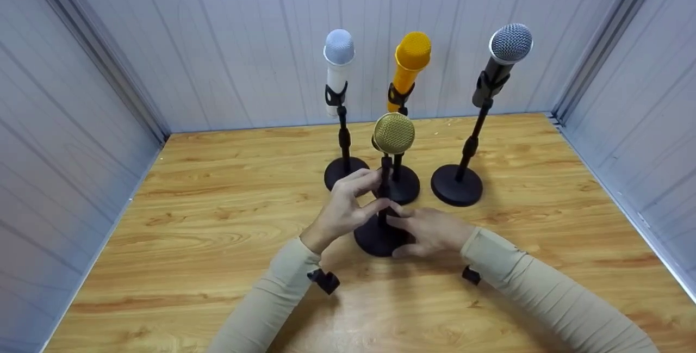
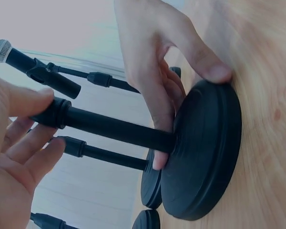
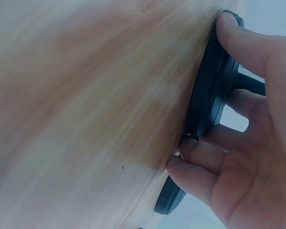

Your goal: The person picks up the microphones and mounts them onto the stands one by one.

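A gold-headed microphone (image 1: 394,133) tops a black microphone stand (image 2: 200,152) with a round base, nearest to me. My left hand (image 1: 343,209) pinches the collar (image 2: 55,113) of the stand's pole between thumb and fingers. Lower down, my right hand (image 1: 435,229) grips the round base; its thumb (image 3: 248,45) presses on the rim and its fingers curl in near the foot of the pole. In the left wrist view the base stands by the wooden table. The gold microphone's body is mostly hidden behind its head.
Behind stand a white microphone (image 1: 339,62), a yellow microphone (image 1: 411,62) and a black microphone with a silver head (image 1: 503,56), each on a black stand. The yellow one's base (image 1: 405,187) is close behind the gold one's. Pale panel walls (image 1: 234,43) enclose the wooden table (image 1: 190,222).
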A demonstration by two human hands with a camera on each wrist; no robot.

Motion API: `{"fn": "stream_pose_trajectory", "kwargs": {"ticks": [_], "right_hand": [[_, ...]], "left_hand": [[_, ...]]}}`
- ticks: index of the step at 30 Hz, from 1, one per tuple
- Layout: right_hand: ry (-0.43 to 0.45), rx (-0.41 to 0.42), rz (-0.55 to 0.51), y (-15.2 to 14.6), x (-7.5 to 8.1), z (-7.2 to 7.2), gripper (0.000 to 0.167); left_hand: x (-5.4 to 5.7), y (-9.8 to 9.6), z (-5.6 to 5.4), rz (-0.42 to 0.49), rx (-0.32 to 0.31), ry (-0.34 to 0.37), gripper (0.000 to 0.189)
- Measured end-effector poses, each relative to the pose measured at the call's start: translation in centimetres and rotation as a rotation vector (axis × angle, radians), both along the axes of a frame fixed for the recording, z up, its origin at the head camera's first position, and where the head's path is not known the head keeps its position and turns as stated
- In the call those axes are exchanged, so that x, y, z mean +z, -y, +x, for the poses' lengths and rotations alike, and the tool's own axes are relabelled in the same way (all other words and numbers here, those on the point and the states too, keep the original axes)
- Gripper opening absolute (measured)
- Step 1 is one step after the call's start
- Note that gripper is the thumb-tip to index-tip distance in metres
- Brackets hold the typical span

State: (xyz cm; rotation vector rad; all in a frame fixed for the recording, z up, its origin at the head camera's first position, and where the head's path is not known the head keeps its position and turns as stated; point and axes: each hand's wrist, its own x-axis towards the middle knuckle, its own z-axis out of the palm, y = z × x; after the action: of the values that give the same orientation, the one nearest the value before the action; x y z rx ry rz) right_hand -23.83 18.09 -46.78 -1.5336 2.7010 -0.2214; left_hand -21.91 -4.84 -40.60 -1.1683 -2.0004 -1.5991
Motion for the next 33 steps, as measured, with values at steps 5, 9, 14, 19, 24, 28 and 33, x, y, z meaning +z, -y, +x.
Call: {"fn": "stream_pose_trajectory", "kwargs": {"ticks": [5, 9, 14, 19, 24, 28, 33], "right_hand": [[-0.041, 0.035, -0.017, 0.07, -0.15, -0.13, 0.067], [-0.033, 0.012, 0.01, 0.12, -0.15, -0.13, 0.072], [0.013, -0.023, 0.032, 0.15, 0.02, 0.05, 0.073], [0.033, -0.042, 0.04, 0.18, 0.1, 0.1, 0.075], [0.05, -0.052, 0.035, -0.02, 0.19, -0.01, 0.074], [0.057, -0.056, 0.027, -0.11, 0.12, -0.11, 0.068], [0.05, -0.059, 0.04, -0.09, 0.08, -0.14, 0.071]], "left_hand": [[-0.05, -0.19, -0.04, 0.018, 0.086, -0.042, 0.045], [0.14, -0.28, -0.06, 0.014, 0.086, -0.037, 0.04], [0.34, 0.1, -0.26, -0.002, -0.048, 0.08, 0.037], [0.4, 0.59, -0.76, -0.031, -0.141, 0.219, 0.039], [0.37, 0.54, -0.96, -0.03, -0.126, 0.177, 0.042], [0.16, 0.08, -0.8, -0.002, -0.08, 0.118, 0.049], [-0.15, -0.32, -0.79, 0.025, -0.06, 0.162, 0.044]]}}
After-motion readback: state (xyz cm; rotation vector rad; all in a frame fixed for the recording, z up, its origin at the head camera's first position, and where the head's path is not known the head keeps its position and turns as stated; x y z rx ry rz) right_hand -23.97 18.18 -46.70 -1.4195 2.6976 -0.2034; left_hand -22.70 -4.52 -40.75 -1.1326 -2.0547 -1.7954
